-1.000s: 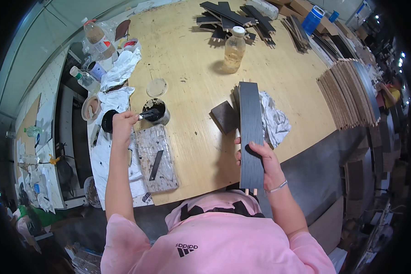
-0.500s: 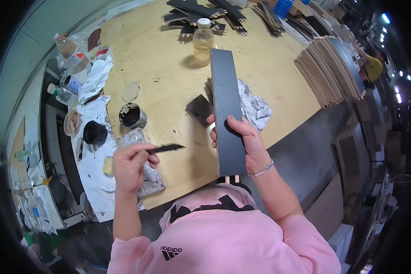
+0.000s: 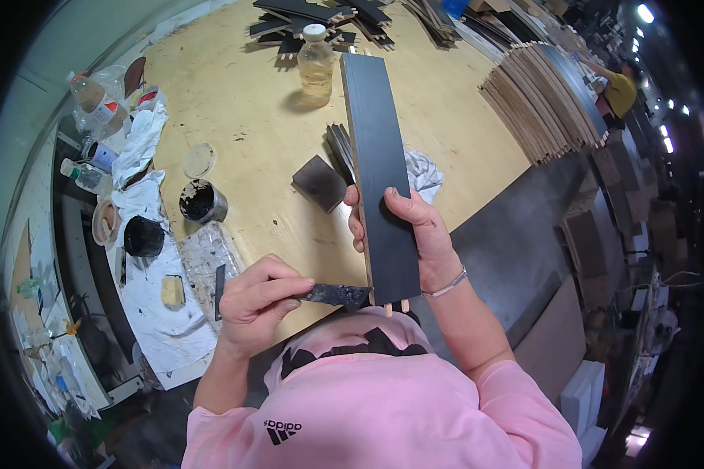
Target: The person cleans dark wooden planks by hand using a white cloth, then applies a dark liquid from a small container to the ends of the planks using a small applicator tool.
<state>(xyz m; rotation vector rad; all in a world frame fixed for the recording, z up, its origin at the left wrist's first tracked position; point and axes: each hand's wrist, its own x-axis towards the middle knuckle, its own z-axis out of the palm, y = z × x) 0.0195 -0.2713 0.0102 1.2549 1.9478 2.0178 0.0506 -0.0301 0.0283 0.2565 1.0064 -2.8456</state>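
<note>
My right hand point(image 3: 430, 238) grips a long dark board point(image 3: 377, 164), thumb on its face and fingers round its left edge. Pale dowels stick out of both board ends. In my left hand point(image 3: 260, 305) is a flat putty knife point(image 3: 338, 295), its blade smeared with black. The blade's tip meets the board's left edge near the lower end. A thin dark strip point(image 3: 220, 291) shows beside that hand; whether it is held I cannot tell. Left of the board lie a dark brown block point(image 3: 319, 184) and narrow dark pieces point(image 3: 339, 150).
An open tin of black paste point(image 3: 211, 205), a black cup point(image 3: 143, 236), a smeared slab point(image 3: 209, 248) and a yellowish sponge point(image 3: 173, 291) stand left. A bottle point(image 3: 316, 74), dark boards point(image 3: 301, 23) and stacked panels point(image 3: 532, 105) lie farther off. A person in yellow point(image 3: 619, 94) is far right.
My left hand has moved down and right, bringing the putty knife against the board's left edge. The board remains in my right hand. The view has shifted slightly.
</note>
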